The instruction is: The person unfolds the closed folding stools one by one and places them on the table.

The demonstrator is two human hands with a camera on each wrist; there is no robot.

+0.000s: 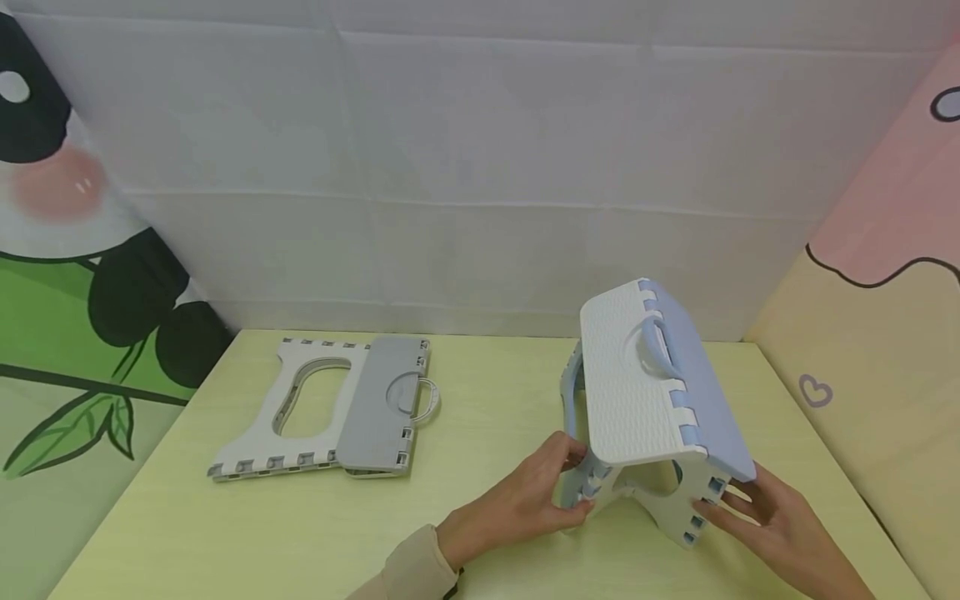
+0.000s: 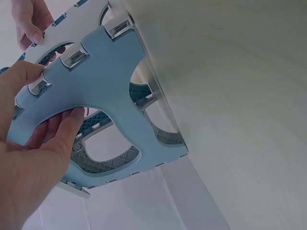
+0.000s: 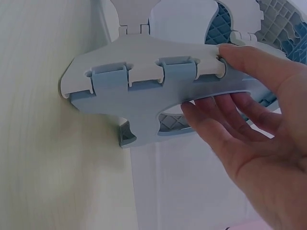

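Observation:
A white and blue folding step stool stands partly unfolded on the right of the table, its top hinged into a ridge with a blue carry handle. My left hand grips its blue leg panel at the near left; in the left wrist view the fingers go into the panel's opening, with the thumb on the hinged edge. On the other side my right hand holds the near right leg panel, thumb on the hinged edge and fingertips at the cutout. The top hides part of the far legs.
A grey and white folding stool lies folded nearly flat on the left of the pale yellow table. White cloth hangs along the back edge. Printed cartoon panels stand at the left and right sides.

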